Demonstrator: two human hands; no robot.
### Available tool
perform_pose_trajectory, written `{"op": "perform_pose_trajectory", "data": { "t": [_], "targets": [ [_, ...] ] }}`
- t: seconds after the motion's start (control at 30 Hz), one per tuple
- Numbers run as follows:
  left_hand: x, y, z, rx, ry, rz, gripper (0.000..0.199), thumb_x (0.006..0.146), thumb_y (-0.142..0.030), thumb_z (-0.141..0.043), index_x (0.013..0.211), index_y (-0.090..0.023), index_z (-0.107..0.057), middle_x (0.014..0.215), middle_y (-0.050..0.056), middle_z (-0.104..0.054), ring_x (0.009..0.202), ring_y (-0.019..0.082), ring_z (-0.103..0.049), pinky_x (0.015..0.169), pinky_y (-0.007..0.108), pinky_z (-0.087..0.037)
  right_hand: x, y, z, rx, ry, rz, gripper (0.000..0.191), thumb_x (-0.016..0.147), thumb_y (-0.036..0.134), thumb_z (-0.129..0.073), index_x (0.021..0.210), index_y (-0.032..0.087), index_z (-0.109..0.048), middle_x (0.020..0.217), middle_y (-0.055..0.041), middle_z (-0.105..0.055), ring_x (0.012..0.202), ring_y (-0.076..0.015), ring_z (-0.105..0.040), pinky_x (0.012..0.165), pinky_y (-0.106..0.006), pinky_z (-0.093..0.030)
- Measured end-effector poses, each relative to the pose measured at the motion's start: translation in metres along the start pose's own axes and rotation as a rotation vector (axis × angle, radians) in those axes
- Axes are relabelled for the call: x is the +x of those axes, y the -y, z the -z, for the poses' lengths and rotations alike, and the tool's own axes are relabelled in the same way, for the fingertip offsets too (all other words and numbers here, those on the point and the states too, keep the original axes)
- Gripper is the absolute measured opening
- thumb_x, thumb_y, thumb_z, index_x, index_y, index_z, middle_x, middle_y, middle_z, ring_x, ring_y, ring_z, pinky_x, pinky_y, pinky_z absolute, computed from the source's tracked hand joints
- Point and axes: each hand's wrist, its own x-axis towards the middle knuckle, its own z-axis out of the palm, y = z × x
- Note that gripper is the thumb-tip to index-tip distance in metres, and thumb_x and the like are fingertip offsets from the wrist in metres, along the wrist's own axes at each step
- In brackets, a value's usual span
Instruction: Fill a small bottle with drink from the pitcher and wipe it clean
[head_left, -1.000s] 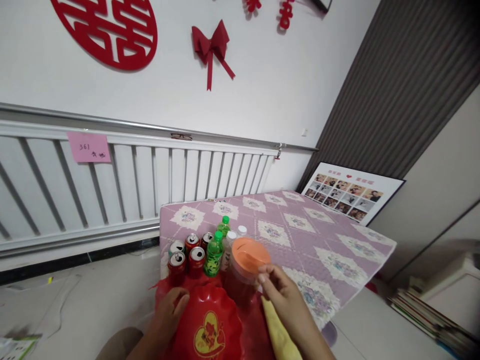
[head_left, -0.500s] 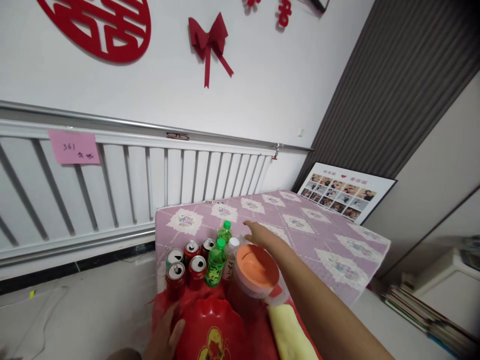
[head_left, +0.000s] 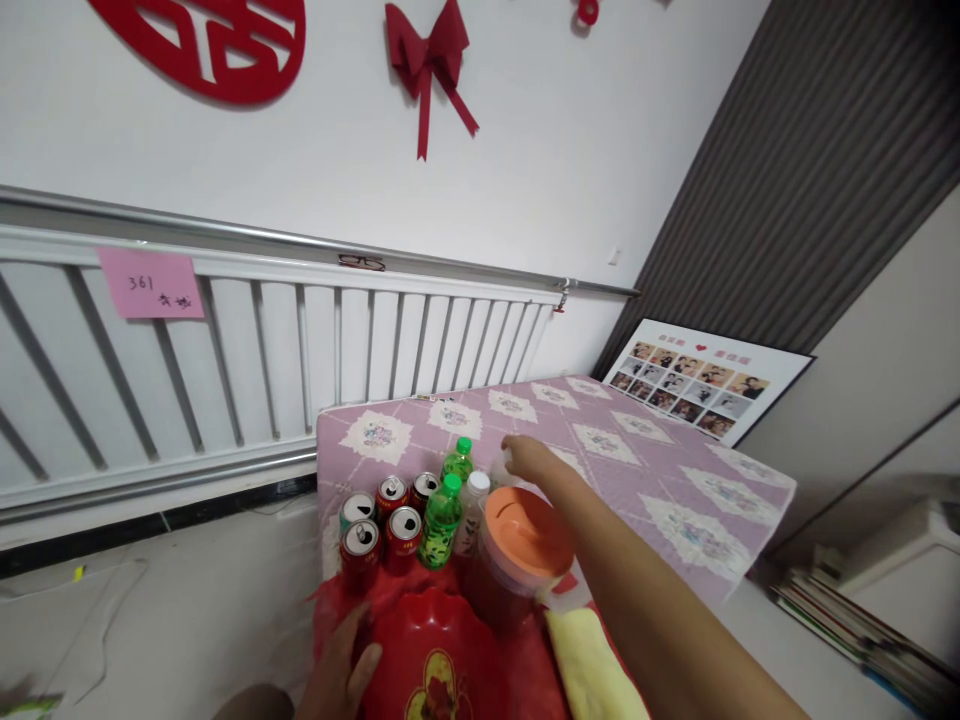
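My right hand (head_left: pixel 525 457) reaches past an orange-lidded pitcher (head_left: pixel 529 535), its fingers closed round a whitish, see-through object (head_left: pixel 501 468) too hidden to name. Near the front edge, my left hand (head_left: pixel 343 665) rests with fingers apart beside a red scalloped tray (head_left: pixel 427 640). Behind the tray stand several opened drink cans (head_left: pixel 403 535), two green-capped bottles (head_left: pixel 441 522) and a white-capped bottle (head_left: pixel 472 515). A folded yellow cloth (head_left: pixel 592 665) lies right of the tray.
A purple patterned cloth (head_left: pixel 540 400) covers the table, with red cloth at its front. Behind it runs a white radiator (head_left: pixel 352 350) with glasses (head_left: pixel 361 262) on top. A photo board (head_left: pixel 705 380) leans at the back right.
My right hand's fingers have closed on the whitish object behind the pitcher. My left hand stays by the tray. The view has shifted slightly.
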Motion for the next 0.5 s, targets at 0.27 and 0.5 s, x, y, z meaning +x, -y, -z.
{"op": "perform_pose_trajectory", "data": {
  "t": [0.27,0.5],
  "targets": [
    [-0.009,-0.036,-0.005,-0.026,-0.123,0.044,0.067,0.079,-0.051,-0.051,0.132,-0.009,-0.053,0.142,0.021,-0.057,0.132,0.034,-0.054,0.115,0.051,-0.037,-0.078,-0.008,0.096,-0.034,-0.378,0.078,0.04,0.09,0.019,-0.057,0.13,0.016,-0.057,0.122,-0.015,-0.062,0.106,-0.0284,-0.064,0.087,-0.037,-0.05],
    [-0.012,-0.058,0.005,-0.082,-0.169,0.011,0.062,0.074,-0.054,-0.056,0.121,-0.014,-0.06,0.13,0.018,-0.066,0.122,0.033,-0.061,0.11,0.046,-0.043,-0.207,0.024,0.098,0.359,-0.582,0.368,0.041,0.089,0.032,-0.056,0.129,0.022,-0.054,0.115,-0.0099,-0.066,0.087,-0.0229,-0.066,0.07,-0.034,-0.053]
  ]
}}
